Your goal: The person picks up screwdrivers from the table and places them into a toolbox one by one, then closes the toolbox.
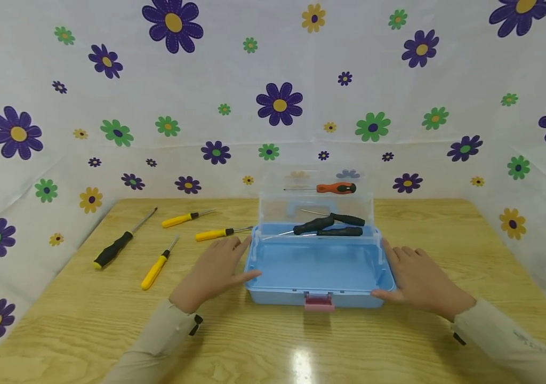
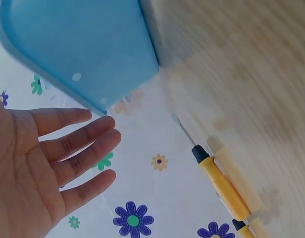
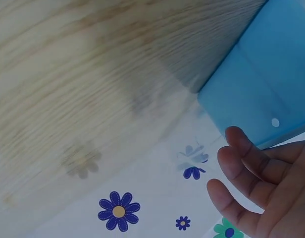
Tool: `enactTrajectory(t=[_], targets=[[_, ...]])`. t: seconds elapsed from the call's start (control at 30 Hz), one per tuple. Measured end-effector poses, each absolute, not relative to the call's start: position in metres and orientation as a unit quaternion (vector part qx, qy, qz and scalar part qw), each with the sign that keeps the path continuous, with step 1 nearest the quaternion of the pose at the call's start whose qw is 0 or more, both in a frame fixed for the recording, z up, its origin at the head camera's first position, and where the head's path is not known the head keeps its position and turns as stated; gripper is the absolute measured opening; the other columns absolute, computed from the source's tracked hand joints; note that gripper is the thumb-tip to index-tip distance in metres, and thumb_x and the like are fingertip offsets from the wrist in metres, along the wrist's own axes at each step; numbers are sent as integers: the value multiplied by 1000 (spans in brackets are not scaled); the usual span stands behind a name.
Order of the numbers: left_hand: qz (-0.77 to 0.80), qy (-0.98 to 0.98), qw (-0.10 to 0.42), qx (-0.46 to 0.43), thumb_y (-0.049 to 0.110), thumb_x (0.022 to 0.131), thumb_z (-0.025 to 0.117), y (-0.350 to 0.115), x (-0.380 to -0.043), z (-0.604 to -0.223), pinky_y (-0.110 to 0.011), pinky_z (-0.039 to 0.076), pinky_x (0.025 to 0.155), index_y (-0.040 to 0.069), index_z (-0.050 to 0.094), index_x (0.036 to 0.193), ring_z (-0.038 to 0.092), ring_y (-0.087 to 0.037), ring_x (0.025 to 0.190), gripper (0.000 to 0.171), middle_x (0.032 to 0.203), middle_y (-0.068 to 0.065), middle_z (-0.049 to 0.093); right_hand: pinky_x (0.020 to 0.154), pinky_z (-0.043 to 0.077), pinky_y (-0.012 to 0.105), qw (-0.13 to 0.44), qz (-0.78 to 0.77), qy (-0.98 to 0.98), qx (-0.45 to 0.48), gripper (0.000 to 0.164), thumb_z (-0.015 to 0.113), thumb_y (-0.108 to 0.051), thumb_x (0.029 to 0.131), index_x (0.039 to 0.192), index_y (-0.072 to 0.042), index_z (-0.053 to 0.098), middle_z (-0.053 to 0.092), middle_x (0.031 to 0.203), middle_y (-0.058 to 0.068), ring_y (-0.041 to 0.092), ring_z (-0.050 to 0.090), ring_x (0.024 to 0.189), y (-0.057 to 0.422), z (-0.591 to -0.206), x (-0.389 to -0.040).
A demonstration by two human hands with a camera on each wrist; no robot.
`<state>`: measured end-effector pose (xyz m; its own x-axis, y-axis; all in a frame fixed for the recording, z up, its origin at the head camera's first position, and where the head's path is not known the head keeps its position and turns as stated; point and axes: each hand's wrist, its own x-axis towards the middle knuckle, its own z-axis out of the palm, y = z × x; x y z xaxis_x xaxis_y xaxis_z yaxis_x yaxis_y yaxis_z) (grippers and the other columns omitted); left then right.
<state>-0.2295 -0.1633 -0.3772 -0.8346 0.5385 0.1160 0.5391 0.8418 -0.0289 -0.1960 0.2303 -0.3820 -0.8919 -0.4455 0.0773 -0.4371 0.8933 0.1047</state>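
Blue toolbox [image 1: 318, 290] — yellow screwdrivers [image 1: 158, 266], flowered backdrop [image 1: 278, 101].

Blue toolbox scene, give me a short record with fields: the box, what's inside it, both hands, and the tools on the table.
box: blue toolbox, clear lid raised, pink latch at front
inside: black-handled screwdrivers at the back; orange-handled screwdriver seen at the lid
left hand: open, fingers straight, at the box's left end
right hand: open, at the box's right end
table: three yellow-handled screwdrivers, one black-handled screwdriver, all left of the box
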Motion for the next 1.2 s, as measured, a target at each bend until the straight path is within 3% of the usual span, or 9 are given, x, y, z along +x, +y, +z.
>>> enactTrajectory(t=[0.3,0.6,0.77,0.9,1.0,1.2], targets=[[-7,-963,46,-265,60,88,49,-167,-233,-376,-46,45,95,5,44,140,58,-29,100,76,114,-16,59,89,45,57,43,-47,-978,201,110,47,-79,74,137,10,38,60,119,26,40,59,107,228,-380,-194],[-29,-959,79,-269,51,88,57,-181,-242,-372,-46,51,88,0,51,133,60,-32,100,68,115,-21,60,86,47,52,50,-47,-975,210,106,47,-76,77,139,9,35,61,118,23,36,60,105,228,-383,-191],[-38,-964,72,-255,49,90,55,-194,-253,-366,-44,51,84,3,51,134,61,-29,93,64,112,-17,61,85,47,52,53,-55,-973,216,107,46,-77,77,138,10,36,62,116,23,35,60,103,228,-382,-191],[-78,-966,62,-240,47,90,57,-209,-264,-363,-46,50,87,8,50,135,61,-30,101,61,122,-17,58,83,48,51,61,-60,-971,222,106,46,-77,77,137,11,37,64,113,23,34,61,100,229,-381,-191],[-128,-963,58,-232,42,89,61,-220,-271,-364,-48,49,90,11,51,135,60,-30,106,56,125,-16,57,81,48,50,69,-60,-970,227,105,47,-75,78,137,11,38,65,111,22,33,62,98,230,-381,-190],[-238,-938,70,-241,26,87,67,-235,-278,-363,-49,48,88,9,53,132,58,-29,103,50,115,-13,61,81,48,49,71,-61,-968,232,104,48,-74,78,137,12,38,65,110,22,33,63,97,229,-381,-191]])
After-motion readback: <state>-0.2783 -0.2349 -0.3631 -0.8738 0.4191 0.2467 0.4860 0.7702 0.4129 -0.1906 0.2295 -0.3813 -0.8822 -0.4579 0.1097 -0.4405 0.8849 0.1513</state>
